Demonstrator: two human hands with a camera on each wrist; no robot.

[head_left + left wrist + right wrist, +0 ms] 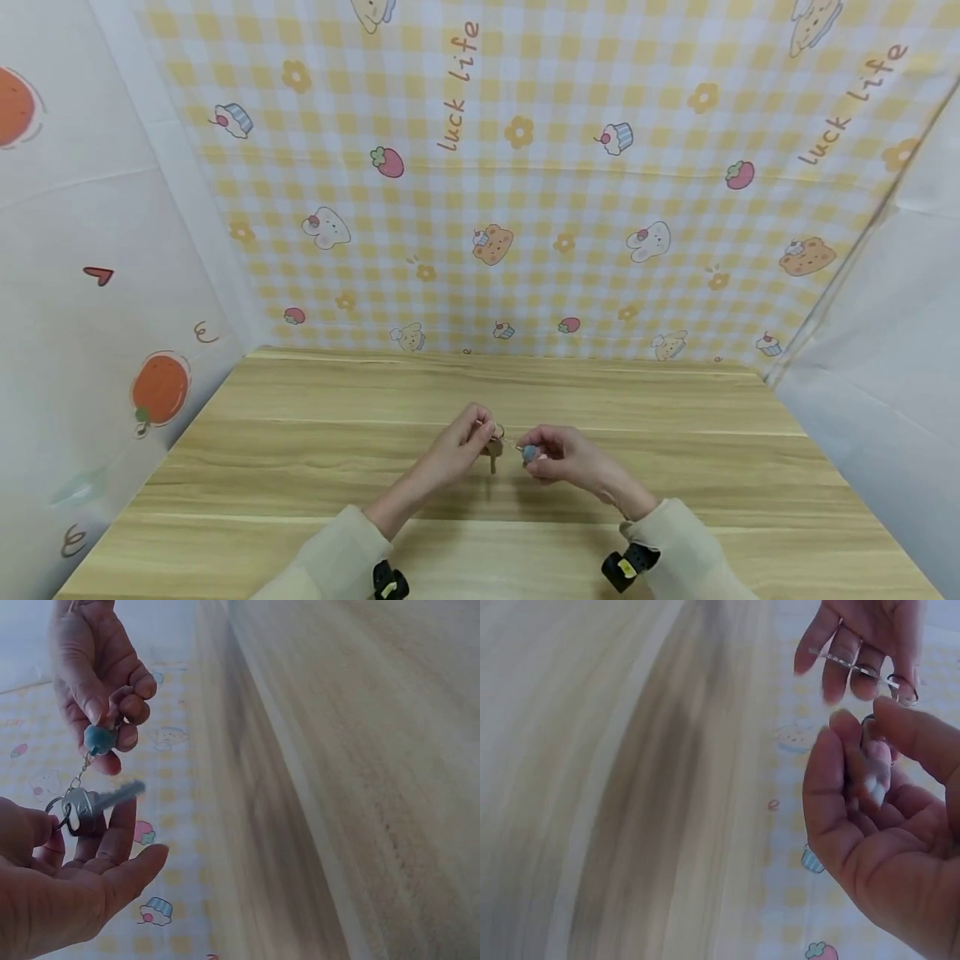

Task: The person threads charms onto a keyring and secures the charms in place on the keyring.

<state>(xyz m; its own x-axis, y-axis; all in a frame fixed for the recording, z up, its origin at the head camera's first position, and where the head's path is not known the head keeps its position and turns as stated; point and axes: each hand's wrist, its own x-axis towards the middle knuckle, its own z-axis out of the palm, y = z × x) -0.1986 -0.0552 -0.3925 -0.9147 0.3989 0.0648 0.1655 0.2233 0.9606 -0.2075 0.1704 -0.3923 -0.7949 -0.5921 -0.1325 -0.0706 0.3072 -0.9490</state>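
My left hand (459,442) pinches a key ring (56,814) between thumb and finger. A metal key (112,796) hangs from that ring, its blade pointing down in the head view. A short chain (79,772) runs from the ring to a small charm with a blue, rounded top (529,453). My right hand (566,457) holds this charm between thumb and fingers. In the right wrist view the charm's pale lower part (874,780) shows against the curled fingers. Both hands are above the table, a short gap apart, with the chain stretched between them.
A wood-grain table top (300,467) lies under the hands. Behind it rises a yellow checked cloth (465,200) with printed cartoons. White sheets (900,333) bound the left and right sides. Both wrists carry black straps (630,567).
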